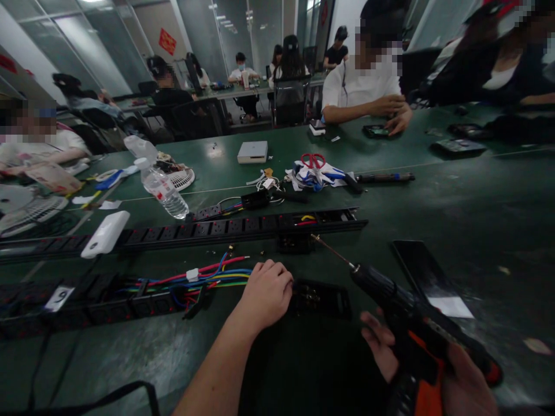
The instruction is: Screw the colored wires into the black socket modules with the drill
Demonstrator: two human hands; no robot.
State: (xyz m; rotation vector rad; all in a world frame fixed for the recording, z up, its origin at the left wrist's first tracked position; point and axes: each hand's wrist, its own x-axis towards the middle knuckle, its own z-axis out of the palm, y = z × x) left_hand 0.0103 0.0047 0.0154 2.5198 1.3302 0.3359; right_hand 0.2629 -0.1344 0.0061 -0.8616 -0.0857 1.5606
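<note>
My left hand (pixel 269 292) has its fingers curled at the left end of a small black housing (pixel 332 299), beside the ends of red, blue, yellow and green wires (pixel 225 276). What its fingertips hold is hidden. These wires run out of an opened black socket strip (pixel 113 300). My right hand (pixel 455 370) grips a black and orange power screwdriver (pixel 416 318). Its long bit points up and left, with a small brass-coloured piece at the tip, near a second long socket strip (pixel 225 226).
A dark phone (pixel 418 266) lies at the right with white paper. Behind the strips are a water bottle (pixel 162 188), red-handled scissors (pixel 313 160) on a cloth and a grey box (pixel 252 152). A white device (pixel 105 234) rests on the far strip. People sit across the table.
</note>
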